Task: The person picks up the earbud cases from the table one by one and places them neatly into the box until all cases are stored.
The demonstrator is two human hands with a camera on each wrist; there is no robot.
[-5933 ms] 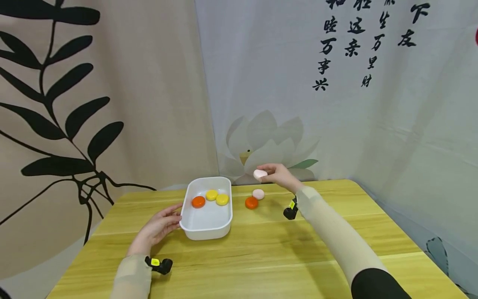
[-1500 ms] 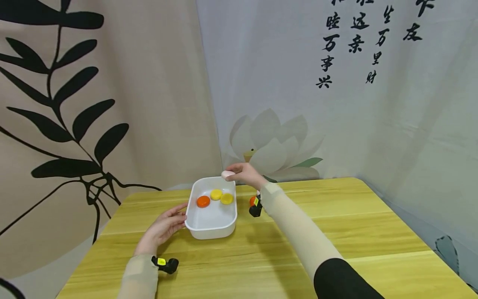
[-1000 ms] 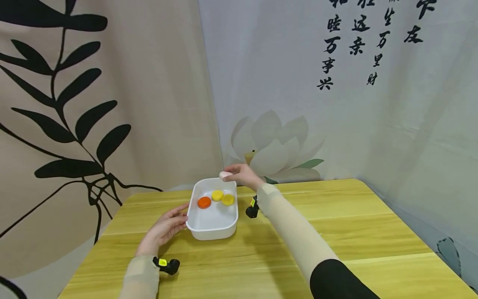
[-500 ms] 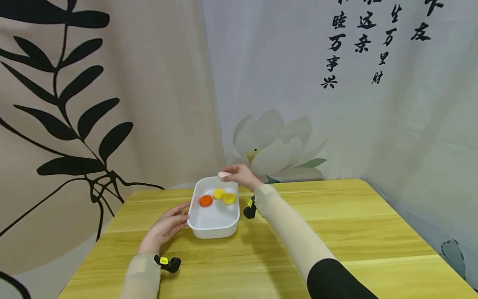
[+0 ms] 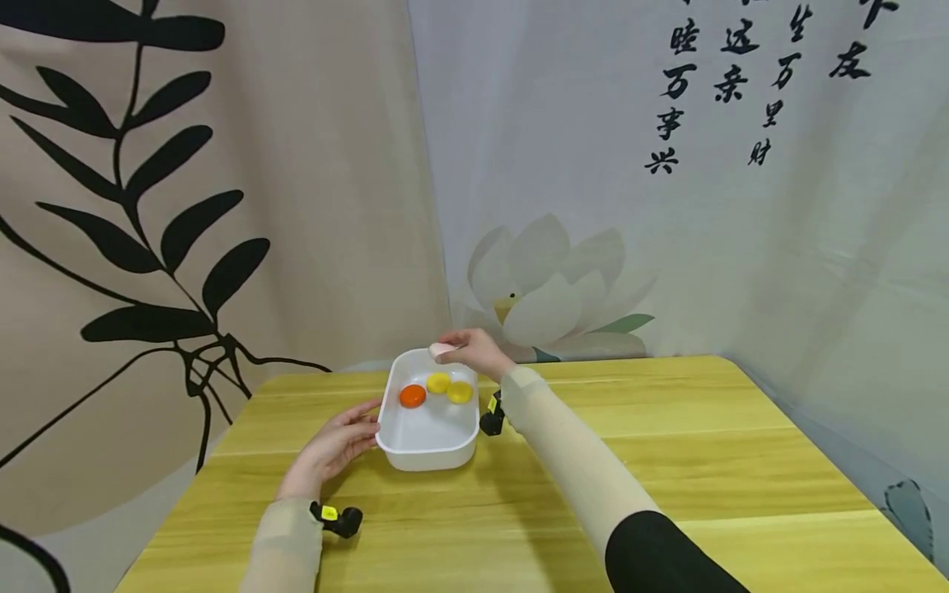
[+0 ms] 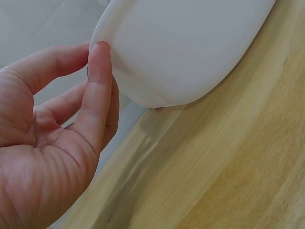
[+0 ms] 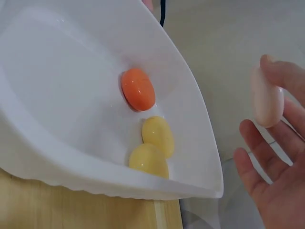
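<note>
In my right hand (image 5: pixel 478 352), a smooth pale pink pebble-like disc (image 7: pixel 266 98) is pinched between thumb and fingers, at the far right corner of a white rectangular box (image 5: pixel 427 453). Inside the box lie one orange disc (image 5: pixel 413 396) and two yellow discs (image 5: pixel 438 383), the yellow ones touching each other. My left hand (image 5: pixel 337 449) holds the box's left rim, where thumb and a finger meet in the left wrist view. The pink disc is apart from the discs in the box.
The box stands on a wooden table (image 5: pixel 667 478) near its back edge. Behind hangs a printed cloth (image 5: pixel 334 165) with leaves, a lotus and writing. A small black camera (image 5: pixel 492 416) is strapped to the right wrist.
My right hand has carried the pink disc leftward from the table's back to the box corner. The orange and pink discs seen earlier on the table are now hidden. The left hand keeps its hold.
</note>
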